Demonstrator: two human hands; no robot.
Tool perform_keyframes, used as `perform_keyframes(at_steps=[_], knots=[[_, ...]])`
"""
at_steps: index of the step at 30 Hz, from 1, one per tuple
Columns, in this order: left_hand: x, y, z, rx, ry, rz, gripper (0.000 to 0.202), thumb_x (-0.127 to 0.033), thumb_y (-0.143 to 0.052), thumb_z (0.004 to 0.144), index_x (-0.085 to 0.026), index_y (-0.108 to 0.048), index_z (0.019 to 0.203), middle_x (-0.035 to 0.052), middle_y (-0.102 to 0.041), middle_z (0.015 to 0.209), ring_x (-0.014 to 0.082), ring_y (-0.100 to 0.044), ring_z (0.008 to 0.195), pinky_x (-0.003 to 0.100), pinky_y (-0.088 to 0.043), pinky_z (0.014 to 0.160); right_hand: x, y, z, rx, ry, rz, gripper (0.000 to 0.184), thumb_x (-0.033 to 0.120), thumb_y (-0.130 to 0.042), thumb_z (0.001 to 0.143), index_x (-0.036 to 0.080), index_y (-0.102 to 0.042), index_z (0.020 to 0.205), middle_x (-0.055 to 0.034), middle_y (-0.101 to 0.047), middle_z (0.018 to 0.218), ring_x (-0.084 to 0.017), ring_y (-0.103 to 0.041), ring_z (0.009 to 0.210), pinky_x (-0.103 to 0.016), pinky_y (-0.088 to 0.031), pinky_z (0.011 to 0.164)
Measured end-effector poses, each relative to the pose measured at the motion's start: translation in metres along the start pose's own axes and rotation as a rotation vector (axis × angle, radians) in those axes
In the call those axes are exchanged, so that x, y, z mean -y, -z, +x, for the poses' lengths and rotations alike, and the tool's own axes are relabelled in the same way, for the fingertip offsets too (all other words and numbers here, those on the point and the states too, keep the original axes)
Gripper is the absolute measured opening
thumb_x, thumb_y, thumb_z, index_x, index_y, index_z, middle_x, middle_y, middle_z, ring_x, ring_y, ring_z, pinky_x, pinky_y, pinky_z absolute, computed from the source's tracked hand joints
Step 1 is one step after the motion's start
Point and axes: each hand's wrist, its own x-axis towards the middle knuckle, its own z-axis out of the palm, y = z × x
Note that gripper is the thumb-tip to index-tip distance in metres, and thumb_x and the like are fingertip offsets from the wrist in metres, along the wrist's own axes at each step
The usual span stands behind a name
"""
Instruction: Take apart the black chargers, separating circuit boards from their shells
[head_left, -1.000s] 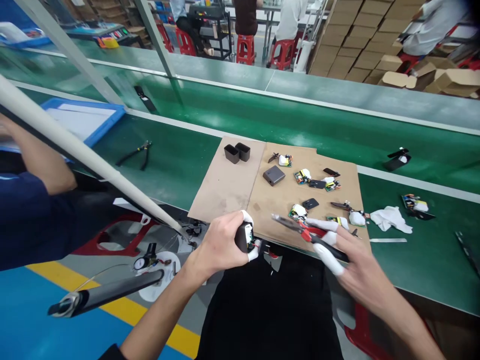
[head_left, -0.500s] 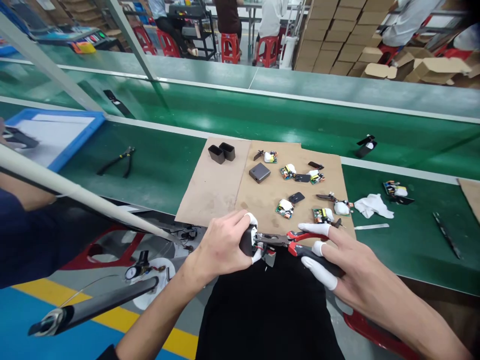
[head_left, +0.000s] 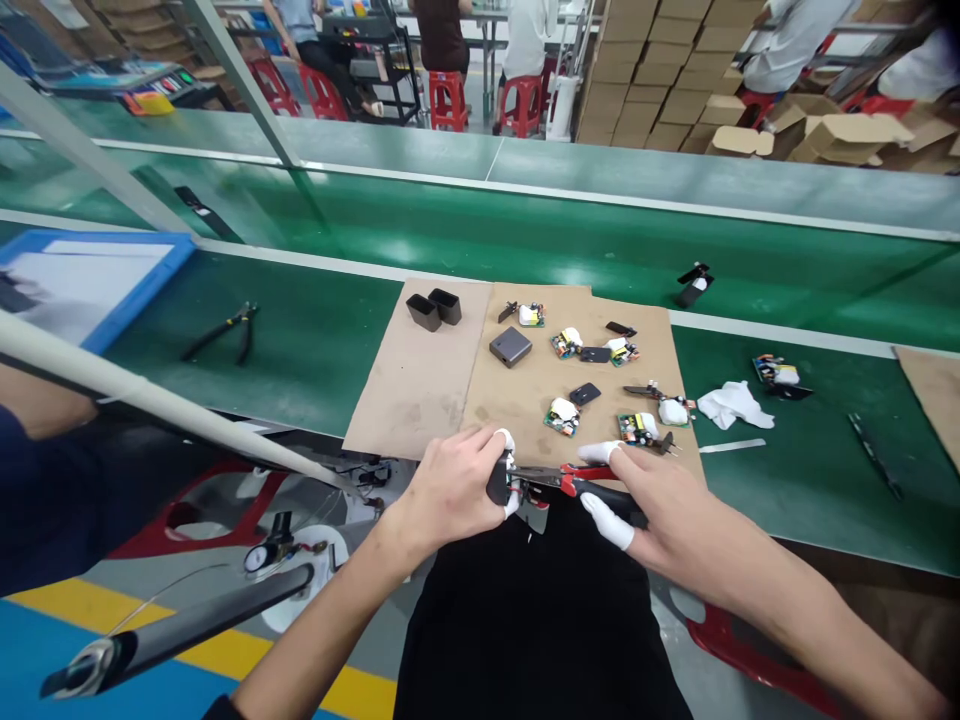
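Note:
My left hand is closed around a small black charger housing, held over my lap at the bench edge. White finger cots cover its thumb and a fingertip. In my right hand are needle-nose pliers with red and black handles; white cots cover several of those fingers. The pliers' jaws point left and reach the housing's open end, where white and small parts show. What exactly the tips grip is too small to tell. Beyond my hands, several circuit boards and a grey closed charger case lie on cardboard.
Two empty black housings stand on the cardboard's left part. Cutters lie on the green bench to the left. Right of the cardboard are a white cloth, another board and a black pen-like tool. A slanted pale pole crosses the left side.
The right hand and pliers have shifted slightly left, toward the housing, and the fingers have drawn closer around the handles. The left hand keeps its hold. The whole view has shifted a little.

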Motion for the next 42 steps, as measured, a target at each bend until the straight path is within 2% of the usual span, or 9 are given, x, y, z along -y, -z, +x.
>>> perform_keyframes(at_steps=[2, 5, 11, 14, 17, 24, 29, 37, 42], knots=[[-0.001, -0.002, 0.003, 0.040, 0.006, 0.012, 0.020, -0.023, -0.065, 0.079, -0.025, -0.051, 0.093, 0.0007, -0.068, 0.090, 0.0223, -0.068, 0.084, 0.037, -0.035, 0.060, 0.000, -0.003, 0.006, 0.052, -0.033, -0.038, 0.030, 0.043, -0.047, 0.110, 0.022, -0.058, 0.127, -0.0110, -0.070, 0.118, -0.030, -0.069, 0.111, -0.047, -0.053, 0.095], [-0.004, -0.004, 0.007, 0.102, 0.008, 0.025, 0.020, -0.024, -0.065, 0.078, -0.025, -0.051, 0.093, 0.0009, -0.070, 0.092, 0.0234, -0.070, 0.087, 0.037, -0.035, 0.059, 0.002, -0.005, 0.014, 0.138, -0.049, -0.109, 0.021, 0.034, -0.047, 0.107, 0.020, -0.062, 0.107, -0.0092, -0.069, 0.102, -0.028, -0.070, 0.093, -0.042, -0.050, 0.085], [-0.009, -0.007, 0.010, 0.168, 0.014, 0.046, 0.020, -0.025, -0.064, 0.076, -0.025, -0.052, 0.092, 0.0017, -0.073, 0.092, 0.0258, -0.072, 0.087, 0.038, -0.039, 0.063, 0.001, -0.006, 0.021, 0.096, -0.033, -0.258, 0.046, 0.059, -0.044, 0.110, 0.019, -0.065, 0.098, -0.0109, -0.073, 0.096, -0.027, -0.072, 0.080, -0.036, -0.035, 0.065], [-0.010, -0.010, 0.011, 0.169, 0.012, 0.056, 0.018, -0.025, -0.063, 0.076, -0.025, -0.052, 0.092, 0.0025, -0.073, 0.089, 0.0270, -0.074, 0.085, 0.039, -0.041, 0.064, -0.005, -0.008, 0.020, 0.060, 0.001, -0.334, 0.051, 0.062, -0.039, 0.112, 0.019, -0.066, 0.100, -0.0096, -0.075, 0.092, -0.025, -0.072, 0.073, -0.036, -0.024, 0.060], [-0.010, -0.010, 0.015, 0.169, -0.002, 0.071, 0.018, -0.027, -0.064, 0.077, -0.025, -0.054, 0.091, 0.0036, -0.075, 0.091, 0.0281, -0.075, 0.085, 0.039, -0.042, 0.065, -0.010, -0.010, 0.019, 0.017, 0.023, -0.408, 0.053, 0.064, -0.040, 0.111, 0.020, -0.068, 0.101, -0.0093, -0.076, 0.091, -0.025, -0.073, 0.071, -0.037, -0.020, 0.058], [-0.008, -0.004, 0.033, 0.193, -0.004, 0.143, 0.024, -0.031, -0.068, 0.074, -0.025, -0.059, 0.096, 0.0046, -0.079, 0.099, 0.0303, -0.077, 0.090, 0.037, -0.046, 0.068, -0.018, 0.001, 0.020, -0.031, 0.021, -0.463, 0.053, 0.064, -0.044, 0.110, 0.019, -0.070, 0.101, -0.0102, -0.077, 0.090, -0.024, -0.073, 0.071, -0.034, -0.026, 0.057], [-0.006, -0.009, 0.040, 0.204, -0.009, 0.165, 0.025, -0.033, -0.068, 0.072, -0.026, -0.062, 0.096, 0.0038, -0.080, 0.100, 0.0319, -0.079, 0.087, 0.037, -0.043, 0.064, -0.030, -0.004, 0.022, -0.017, 0.011, -0.469, 0.040, 0.051, -0.050, 0.111, 0.018, -0.071, 0.104, -0.0111, -0.077, 0.093, -0.026, -0.074, 0.077, -0.033, -0.031, 0.060], [-0.002, -0.017, 0.039, 0.230, 0.011, 0.173, 0.027, -0.036, -0.069, 0.069, -0.026, -0.061, 0.092, 0.0031, -0.079, 0.096, 0.0328, -0.078, 0.084, 0.036, -0.036, 0.059, -0.038, -0.015, 0.026, -0.016, 0.027, -0.457, 0.049, 0.059, -0.046, 0.111, 0.018, -0.072, 0.103, -0.0110, -0.078, 0.093, -0.028, -0.077, 0.081, -0.034, -0.033, 0.062], [-0.001, -0.019, 0.035, 0.228, 0.006, 0.171, 0.025, -0.033, -0.069, 0.068, -0.026, -0.060, 0.089, 0.0027, -0.079, 0.094, 0.0320, -0.078, 0.086, 0.036, -0.033, 0.059, -0.040, -0.017, 0.027, 0.001, 0.036, -0.450, 0.041, 0.052, -0.049, 0.111, 0.018, -0.072, 0.105, -0.0104, -0.078, 0.094, -0.027, -0.077, 0.079, -0.034, -0.031, 0.060]])
